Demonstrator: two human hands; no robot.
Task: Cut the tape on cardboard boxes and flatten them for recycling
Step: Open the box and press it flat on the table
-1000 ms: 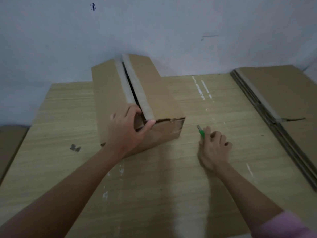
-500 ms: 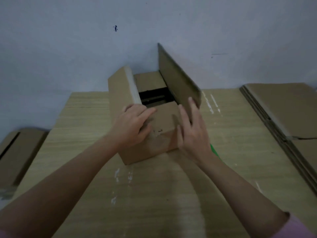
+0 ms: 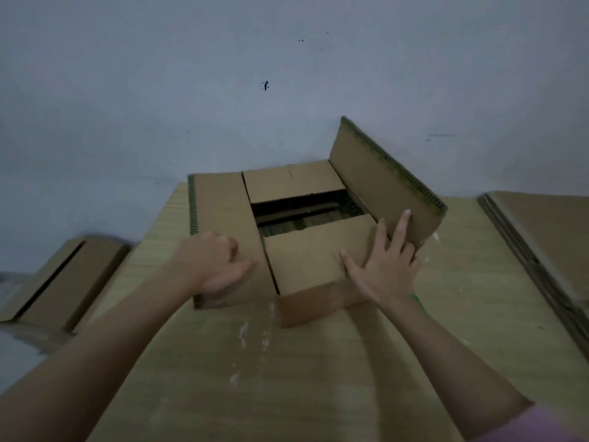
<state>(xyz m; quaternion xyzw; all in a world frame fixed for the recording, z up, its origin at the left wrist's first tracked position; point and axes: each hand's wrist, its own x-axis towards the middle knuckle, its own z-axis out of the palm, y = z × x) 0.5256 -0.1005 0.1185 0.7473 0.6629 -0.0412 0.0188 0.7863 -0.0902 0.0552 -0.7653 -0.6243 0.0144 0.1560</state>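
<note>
My left hand (image 3: 214, 266) is motion-blurred; finger grip on the flap (image 3: 223, 212) unreadable. Green tool (image 3: 418, 302) mostly hidden behind my right wrist. Flat stack (image 3: 541, 237) right of my right hand (image 3: 384, 266) runs off frame. Box (image 3: 312, 272) interior too dark.

Opened box (image 3: 306, 260) centre on table (image 3: 318, 378), flattened stack (image 3: 548, 247) right

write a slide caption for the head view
Left hand and right hand spreading the flaps of a cardboard box on the table.
</note>
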